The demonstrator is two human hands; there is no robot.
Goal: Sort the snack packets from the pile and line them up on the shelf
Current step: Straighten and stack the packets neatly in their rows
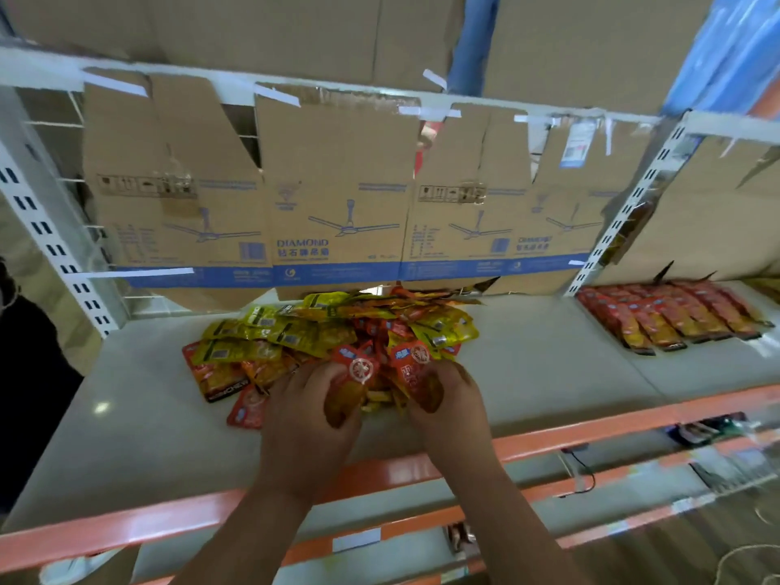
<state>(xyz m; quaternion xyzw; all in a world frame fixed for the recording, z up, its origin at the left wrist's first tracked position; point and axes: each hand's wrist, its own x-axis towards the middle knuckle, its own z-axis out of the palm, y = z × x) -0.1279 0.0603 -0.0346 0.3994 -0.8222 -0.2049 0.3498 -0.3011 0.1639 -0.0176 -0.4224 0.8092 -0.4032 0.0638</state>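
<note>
A pile of snack packets (320, 331), yellow ones and red-orange ones mixed, lies in the middle of the white shelf (135, 399). Both hands are at the pile's near edge. My left hand (312, 411) is closed on a red packet with a white round mark (358, 367). My right hand (447, 399) is closed on another red packet (411, 365). More packets are bunched under and between the two hands, partly hidden. At the right of the shelf a row of red-orange packets (671, 316) lies lined up side by side, overlapping.
Flattened cardboard boxes (337, 196) taped to the frame form the shelf's back. White slotted uprights (50, 230) stand left and right. An orange rail (591, 428) edges the shelf front; a lower shelf with cables (578, 466) sits beneath. An upper shelf overhangs.
</note>
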